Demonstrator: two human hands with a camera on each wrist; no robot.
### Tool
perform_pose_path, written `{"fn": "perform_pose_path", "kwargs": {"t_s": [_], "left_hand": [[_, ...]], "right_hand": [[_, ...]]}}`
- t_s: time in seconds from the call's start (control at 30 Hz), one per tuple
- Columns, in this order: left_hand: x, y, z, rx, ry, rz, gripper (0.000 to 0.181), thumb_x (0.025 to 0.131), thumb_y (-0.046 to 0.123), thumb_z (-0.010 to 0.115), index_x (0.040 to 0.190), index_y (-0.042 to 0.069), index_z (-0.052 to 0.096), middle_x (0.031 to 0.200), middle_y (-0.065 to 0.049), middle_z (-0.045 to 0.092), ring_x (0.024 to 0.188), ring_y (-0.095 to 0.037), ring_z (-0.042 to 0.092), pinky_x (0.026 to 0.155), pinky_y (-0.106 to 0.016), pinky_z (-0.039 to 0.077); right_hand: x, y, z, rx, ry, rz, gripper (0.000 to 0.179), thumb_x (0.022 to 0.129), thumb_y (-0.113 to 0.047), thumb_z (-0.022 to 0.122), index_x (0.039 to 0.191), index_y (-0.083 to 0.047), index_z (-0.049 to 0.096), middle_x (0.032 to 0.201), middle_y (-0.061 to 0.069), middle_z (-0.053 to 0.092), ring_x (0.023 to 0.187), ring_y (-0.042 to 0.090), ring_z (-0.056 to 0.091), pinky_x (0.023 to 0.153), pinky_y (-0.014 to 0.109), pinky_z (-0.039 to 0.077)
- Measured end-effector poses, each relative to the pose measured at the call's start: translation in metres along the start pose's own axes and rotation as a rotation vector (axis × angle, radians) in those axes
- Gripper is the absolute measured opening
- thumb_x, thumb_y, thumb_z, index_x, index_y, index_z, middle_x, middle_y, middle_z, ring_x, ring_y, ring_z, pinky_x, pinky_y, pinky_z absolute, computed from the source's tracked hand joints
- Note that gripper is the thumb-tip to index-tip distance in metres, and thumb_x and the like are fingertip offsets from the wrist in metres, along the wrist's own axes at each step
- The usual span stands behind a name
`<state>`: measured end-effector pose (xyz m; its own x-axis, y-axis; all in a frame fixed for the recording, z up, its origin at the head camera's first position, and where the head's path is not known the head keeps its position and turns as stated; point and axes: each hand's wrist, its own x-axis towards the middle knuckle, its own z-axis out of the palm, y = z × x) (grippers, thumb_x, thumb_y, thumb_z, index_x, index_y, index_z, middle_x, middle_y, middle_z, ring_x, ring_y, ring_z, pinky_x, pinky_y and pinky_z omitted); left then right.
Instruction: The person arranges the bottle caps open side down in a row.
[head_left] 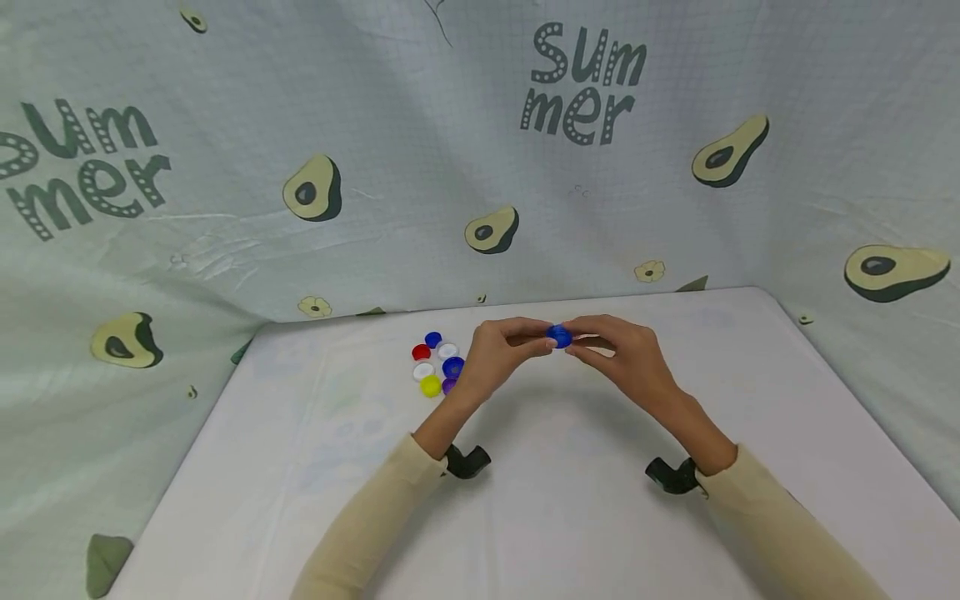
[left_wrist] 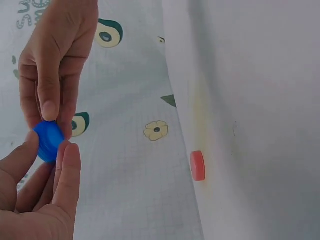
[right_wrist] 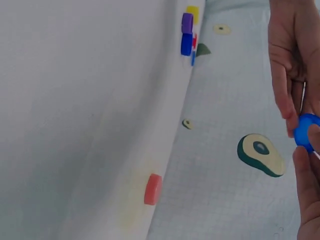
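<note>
Two hands meet above the white table (head_left: pixel 570 517), both pinching one blue cap (head_left: pixel 558 336) between fingertips: the left hand (head_left: pixel 501 353) from one side, the right hand (head_left: pixel 625 354) from the other. Just left of them lie more caps (head_left: pixel 437 363) in a cluster, red, white, blue, yellow and purple. Behind, the backdrop cloth (head_left: pixel 420 125) reads "Summer" among printed avocados.
</note>
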<state>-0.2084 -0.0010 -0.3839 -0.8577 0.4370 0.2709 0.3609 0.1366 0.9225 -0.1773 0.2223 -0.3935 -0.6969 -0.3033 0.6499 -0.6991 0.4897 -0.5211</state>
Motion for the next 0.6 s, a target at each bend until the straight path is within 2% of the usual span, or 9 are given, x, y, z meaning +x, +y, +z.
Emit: {"fn": "perform_pose_path", "kwargs": {"t_s": [0.07, 0.2, 0.3, 0.4, 0.6], "left_hand": [[0.001, 0.000, 0.003, -0.040, -0.005, -0.004, 0.027, 0.095, 0.016, 0.074, 0.118, 0.002, 0.074, 0.111, -0.012, 0.076, 0.097, -0.021, 0.075, 0.090, -0.031, 0.058], [0.003, -0.002, 0.010, 0.027, 0.010, 0.043, 0.032, 0.098, 0.019, 0.070, 0.126, 0.005, 0.069, 0.118, -0.009, 0.074, 0.105, -0.019, 0.072, 0.092, -0.028, 0.057], [0.004, -0.002, 0.013, 0.103, 0.044, 0.116, 0.040, 0.097, 0.018, 0.071, 0.134, 0.007, 0.063, 0.128, -0.008, 0.069, 0.117, -0.020, 0.067, 0.097, -0.028, 0.054], [0.005, -0.001, 0.015, 0.134, 0.060, 0.195, 0.044, 0.093, 0.012, 0.075, 0.135, 0.005, 0.062, 0.132, -0.009, 0.067, 0.123, -0.021, 0.063, 0.102, -0.028, 0.051], [0.006, -0.002, 0.019, 0.242, 0.062, 0.318, 0.043, 0.089, 0.006, 0.078, 0.130, 0.003, 0.067, 0.128, -0.010, 0.070, 0.121, -0.020, 0.065, 0.103, -0.023, 0.048]], "right_hand": [[0.000, 0.002, -0.001, -0.020, 0.034, -0.054, 0.043, 0.077, 0.008, 0.082, 0.118, -0.004, 0.073, 0.114, 0.009, 0.073, 0.101, 0.024, 0.072, 0.085, 0.017, 0.055], [0.001, 0.004, -0.004, -0.069, 0.077, -0.098, 0.041, 0.075, 0.009, 0.083, 0.113, -0.003, 0.074, 0.109, 0.008, 0.074, 0.095, 0.023, 0.073, 0.083, 0.016, 0.055], [0.001, 0.003, -0.006, -0.103, 0.088, -0.065, 0.038, 0.077, 0.008, 0.083, 0.113, -0.002, 0.074, 0.104, 0.007, 0.075, 0.089, 0.022, 0.075, 0.083, 0.011, 0.053], [0.001, 0.002, -0.007, -0.095, 0.089, -0.012, 0.036, 0.080, 0.005, 0.081, 0.115, 0.000, 0.073, 0.102, 0.010, 0.076, 0.088, 0.025, 0.075, 0.083, 0.007, 0.050], [-0.002, 0.003, -0.004, -0.041, 0.097, 0.073, 0.033, 0.085, 0.003, 0.079, 0.118, 0.000, 0.072, 0.104, 0.013, 0.076, 0.090, 0.028, 0.075, 0.082, 0.008, 0.051]]}}
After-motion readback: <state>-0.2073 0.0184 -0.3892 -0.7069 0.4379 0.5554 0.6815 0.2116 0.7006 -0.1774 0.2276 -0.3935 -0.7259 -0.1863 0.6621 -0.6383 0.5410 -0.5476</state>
